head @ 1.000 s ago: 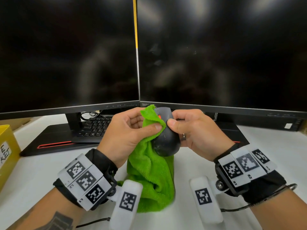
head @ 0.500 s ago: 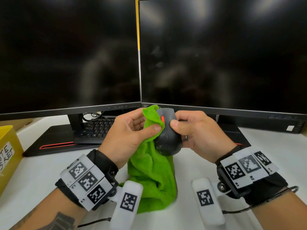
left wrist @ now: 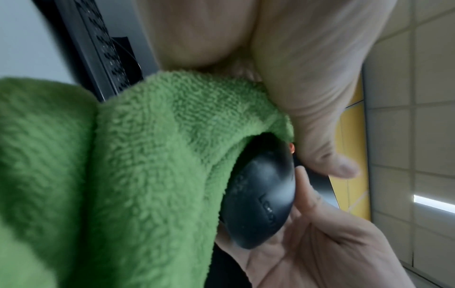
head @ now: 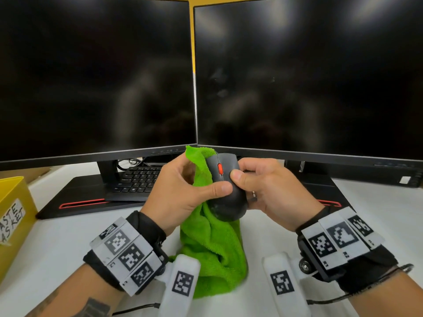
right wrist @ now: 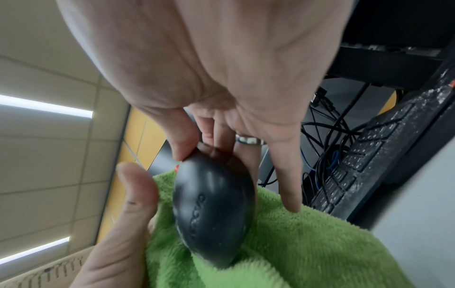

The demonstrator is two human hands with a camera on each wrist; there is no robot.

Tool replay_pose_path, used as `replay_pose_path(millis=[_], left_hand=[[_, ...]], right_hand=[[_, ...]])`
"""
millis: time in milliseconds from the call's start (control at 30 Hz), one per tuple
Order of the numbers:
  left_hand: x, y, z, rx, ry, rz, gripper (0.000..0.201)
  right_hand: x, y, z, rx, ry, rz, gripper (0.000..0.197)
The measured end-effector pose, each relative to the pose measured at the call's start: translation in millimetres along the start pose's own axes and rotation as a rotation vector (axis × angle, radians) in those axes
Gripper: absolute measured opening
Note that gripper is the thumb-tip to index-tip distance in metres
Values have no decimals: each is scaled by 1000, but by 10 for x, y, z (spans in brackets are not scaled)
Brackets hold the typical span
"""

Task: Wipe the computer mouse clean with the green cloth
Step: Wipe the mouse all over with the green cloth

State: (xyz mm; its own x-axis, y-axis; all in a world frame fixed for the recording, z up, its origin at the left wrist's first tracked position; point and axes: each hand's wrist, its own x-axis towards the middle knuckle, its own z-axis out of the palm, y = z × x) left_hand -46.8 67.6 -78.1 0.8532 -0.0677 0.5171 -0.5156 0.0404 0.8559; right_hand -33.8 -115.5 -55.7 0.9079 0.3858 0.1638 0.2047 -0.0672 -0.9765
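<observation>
Holding the mouse (head: pixel 225 188) up off the desk, clear of the monitors, leaves its sides free for rubbing. The right hand (head: pixel 270 191) grips it, thumb on top beside the red wheel, fingers curled behind. The left hand (head: pixel 180 191) pinches the cloth (head: pixel 212 245) against the mouse's left flank, thumb pressing across its top. Below that grip the cloth hangs loose down to the desk, probably as spare fabric for fresh passes.

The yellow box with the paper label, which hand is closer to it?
Left. The left hand holds the fluffy green cloth at mid-desk, on the side of the yellow labelled box. The right hand, gripping the black computer mouse, is farther.
</observation>
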Motion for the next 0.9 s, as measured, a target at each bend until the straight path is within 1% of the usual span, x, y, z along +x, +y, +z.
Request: replay_pose_path(millis=[100, 167, 233, 267, 300, 333, 433, 467, 500, 567, 633, 700, 733, 800, 833, 900], left_hand=[[13, 26, 12, -45, 23, -45, 45], [45, 31, -2, -193, 78, -162, 55], [43, 58, -50, -437, 92, -287, 66], [46, 69, -68, -552, 80, -319, 69], [44, 81, -90, -617, 75, -326, 68], [40, 103, -96, -620, 75, -323, 63], [56, 119, -79, -522, 27, -319, 37], [61, 106, -61, -467, 27, -313, 29], [76, 66, -55, -404, 51, -286, 26], [75, 3, -30, -294, 67, -220, 30], [60, -60, -24, -186, 48, -169, 40], [49, -96, -26, -85, 26, -106, 49], [46, -103, -34, -54, 26, -97, 48], [47, -91, -27, 2, 24, -104, 38], [45, -73, -14, 33, 29, -95, 31], [42, -43, 21, 86, 38, -74, 22]], right_hand=[[3, 6, -47, 69, 40, 14, 44], [10, -3, -75, 109, 82, 34, 42], [12, -22, -86, 139, 92, 44, 49], [17, -28, -98, 150, 94, 47, 55], [20, -31, -110, 157, 96, 47, 58], [20, -35, -114, 163, 94, 46, 59], [16, -32, -112, 165, 90, 45, 59], [15, -25, -116, 175, 92, 42, 56], [16, -20, -121, 187, 94, 40, 52], [22, -20, -125, 190, 95, 38, 49], [21, -26, -114, 182, 88, 29, 57], [22, -22, -95, 176, 79, 15, 61], [19, -20, -86, 174, 74, 9, 61], [17, -18, -76, 164, 71, 3, 59], [16, -18, -72, 162, 72, -3, 55], [6, -19, -55, 154, 87, -16, 41]])
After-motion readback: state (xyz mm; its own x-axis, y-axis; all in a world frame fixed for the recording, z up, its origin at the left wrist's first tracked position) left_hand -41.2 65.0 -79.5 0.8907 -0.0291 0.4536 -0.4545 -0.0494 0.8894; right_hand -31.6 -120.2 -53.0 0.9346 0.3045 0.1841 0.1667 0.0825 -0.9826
